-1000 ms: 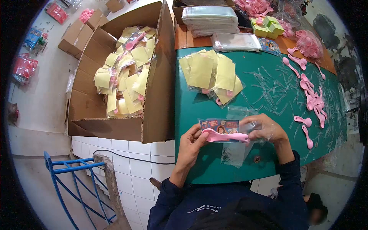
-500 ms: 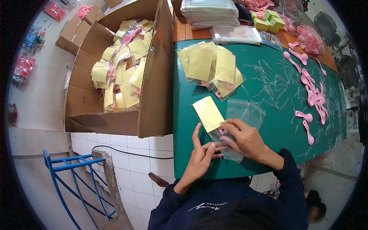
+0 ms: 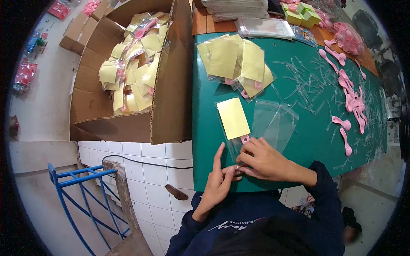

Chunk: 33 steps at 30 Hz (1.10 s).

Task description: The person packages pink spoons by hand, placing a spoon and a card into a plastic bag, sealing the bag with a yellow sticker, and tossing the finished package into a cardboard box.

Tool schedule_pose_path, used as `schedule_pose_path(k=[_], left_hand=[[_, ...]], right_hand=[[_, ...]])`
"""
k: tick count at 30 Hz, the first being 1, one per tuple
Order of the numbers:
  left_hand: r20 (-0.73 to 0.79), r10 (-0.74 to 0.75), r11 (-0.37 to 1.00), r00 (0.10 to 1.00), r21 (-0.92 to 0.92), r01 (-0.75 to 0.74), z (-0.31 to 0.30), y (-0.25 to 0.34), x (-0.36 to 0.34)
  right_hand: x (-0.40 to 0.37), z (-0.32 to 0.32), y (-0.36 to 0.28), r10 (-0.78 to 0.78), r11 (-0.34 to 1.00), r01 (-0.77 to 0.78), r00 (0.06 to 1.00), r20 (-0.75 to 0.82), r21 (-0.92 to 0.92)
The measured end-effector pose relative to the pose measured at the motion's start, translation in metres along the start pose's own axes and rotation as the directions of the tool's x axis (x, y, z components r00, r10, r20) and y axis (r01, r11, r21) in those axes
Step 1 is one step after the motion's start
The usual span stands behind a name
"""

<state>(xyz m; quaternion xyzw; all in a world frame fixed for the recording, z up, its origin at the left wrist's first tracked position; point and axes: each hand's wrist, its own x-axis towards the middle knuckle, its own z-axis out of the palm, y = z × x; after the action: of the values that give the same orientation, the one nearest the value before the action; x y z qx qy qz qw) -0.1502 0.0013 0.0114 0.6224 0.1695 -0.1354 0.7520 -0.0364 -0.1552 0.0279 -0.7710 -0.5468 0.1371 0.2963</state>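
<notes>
A clear plastic bag (image 3: 231,147) lies on the green table mat, with a yellow card (image 3: 233,119) and a pink spoon (image 3: 244,139) inside. Only the spoon's handle end shows below the card. At the bag's near end, my left hand (image 3: 219,184) pinches the plastic between thumb and fingers, its index finger stretched along the bag's left side. My right hand (image 3: 268,163) is closed on the same end, its fingertips meeting the left thumb. Exactly how the plastic sits between the fingers is hidden. Another clear bag (image 3: 273,123), flat, lies just beyond my right hand.
Packed bags with yellow cards (image 3: 224,57) are piled at the back of the mat. Loose pink spoons (image 3: 350,100) and thin plastic strips (image 3: 305,89) spread rightward. A cardboard box (image 3: 175,85) of packed bags stands left of the table. Stacked clear bags (image 3: 265,28) lie behind.
My right hand has moved from beside the card down to the bag's near end, meeting the left. The bag has turned straighter, and more of the spoon handle shows. The view has shifted slightly.
</notes>
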Motion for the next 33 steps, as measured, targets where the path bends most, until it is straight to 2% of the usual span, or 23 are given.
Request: schedule_pose_path(k=[5,8,11,14,17,20,22,23,24,25,26,27,29,31,32,33], left_hand=[[-0.005,0.073,0.978,0.997,0.197,-0.071,0.000,0.007,0.000],[-0.030,0.017,1.000,0.999,0.022,-0.016,-0.003,0.000,0.008],[-0.004,0.052,0.999,0.999,0.008,-0.052,-0.006,-0.001,0.015],[-0.031,0.056,0.998,0.998,-0.012,-0.056,-0.005,0.005,0.014],[-0.051,0.041,0.998,0.998,0.041,-0.039,-0.003,0.005,0.013],[-0.120,0.056,0.996,0.991,-0.058,-0.063,-0.003,0.007,0.013],[-0.066,0.032,0.994,0.997,-0.104,-0.039,-0.003,0.009,0.013],[-0.052,0.022,0.991,0.998,-0.128,-0.028,-0.003,0.010,0.013],[-0.037,0.011,0.988,0.999,-0.150,-0.016,-0.003,0.011,0.011],[-0.035,0.004,0.987,0.999,-0.162,-0.010,-0.004,0.012,0.011],[-0.031,-0.001,0.985,1.000,-0.175,-0.004,-0.003,0.014,0.011],[-0.027,-0.007,0.982,1.000,-0.189,0.001,-0.003,0.014,0.011],[-0.025,0.038,0.993,0.999,-0.114,-0.040,-0.003,0.011,0.012],[-0.069,0.041,0.998,0.997,-0.034,-0.044,-0.005,0.004,0.011],[-0.066,0.061,0.994,0.996,-0.088,-0.067,-0.004,0.002,0.011],[-0.060,0.072,0.987,0.996,-0.138,-0.080,-0.003,-0.001,0.011]], right_hand=[[0.001,0.007,-0.001,-0.027,0.999,0.027,1.000,0.012,-0.027],[0.001,0.007,-0.006,-0.083,0.990,0.082,0.997,0.002,-0.112],[0.001,0.013,-0.009,-0.162,0.979,0.150,0.984,-0.073,-0.141],[0.001,0.009,-0.012,-0.167,0.979,0.163,0.986,-0.025,-0.122],[-0.001,0.004,-0.007,-0.194,0.981,0.194,0.981,-0.003,0.024],[-0.001,-0.023,-0.003,-0.283,0.895,0.236,0.956,0.073,0.379],[-0.005,-0.062,0.019,-0.300,0.799,0.154,0.940,0.164,0.582],[-0.010,-0.087,0.037,-0.310,0.775,0.138,0.933,0.182,0.617],[-0.018,-0.112,0.060,-0.284,0.742,0.155,0.954,0.097,0.652],[-0.039,-0.136,0.093,-0.109,0.806,0.092,0.994,-0.007,0.584],[-0.053,-0.163,0.117,0.173,0.850,-0.100,0.980,-0.095,0.517],[-0.065,-0.189,0.149,0.514,0.835,-0.421,0.826,-0.231,0.355],[-0.075,-0.185,0.153,0.541,0.821,-0.566,0.728,-0.421,0.075],[-0.081,-0.169,0.153,0.482,0.694,-0.698,0.632,-0.606,-0.177],[-0.085,-0.163,0.149,0.426,0.593,-0.754,0.593,-0.684,-0.284],[-0.066,-0.143,0.120,0.365,0.790,-0.554,0.769,-0.526,-0.263]])
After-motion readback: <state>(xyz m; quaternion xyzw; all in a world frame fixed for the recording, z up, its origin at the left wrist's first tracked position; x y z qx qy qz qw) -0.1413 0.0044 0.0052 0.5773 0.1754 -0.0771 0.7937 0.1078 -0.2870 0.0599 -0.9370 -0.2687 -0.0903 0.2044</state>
